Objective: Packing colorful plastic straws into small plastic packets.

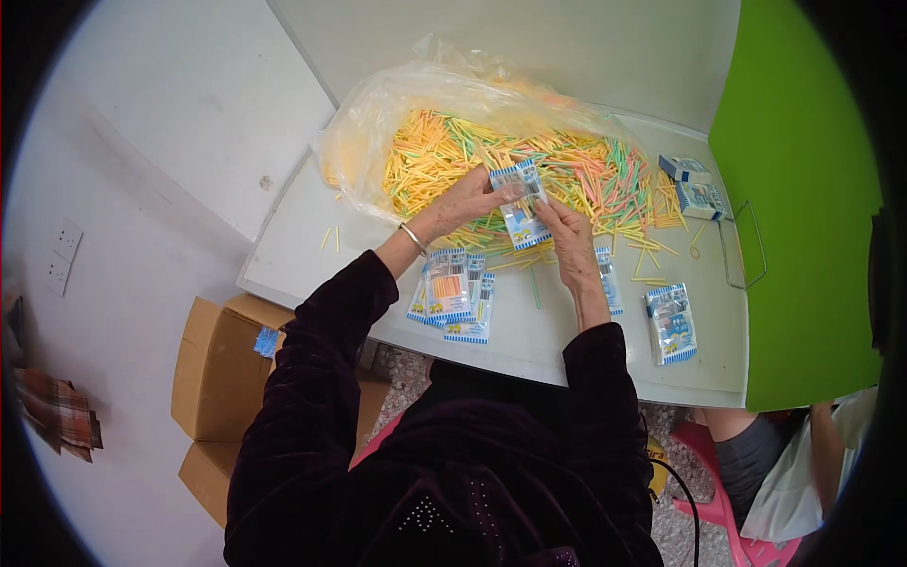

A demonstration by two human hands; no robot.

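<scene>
A small flat packet [521, 206], blue-and-white printed with a clear window, is held above the tabletop [567, 350] at the near edge of a heap of coloured sticks [529, 165]. Its long axis runs roughly away from the person, tilted a little, with its far end toward the heap and its near end toward the person's body. The left hand [465, 200] comes in from the left and its fingers [505, 194] are closed on the packet's upper left part; the right hand [572, 241] sits at the packet's lower right, its fingers [553, 210] pinching that edge. So the packet lies between the two hands, gripped by both. A bangle [413, 238] circles the left wrist. The sticks, yellow, orange, green and pink, spill out of a clear plastic bag [397, 113]. Nearer the person lies a small pile of filled packets [453, 295], with another single packet [672, 323] off to the right and two small boxes [693, 184] at the far right.
</scene>
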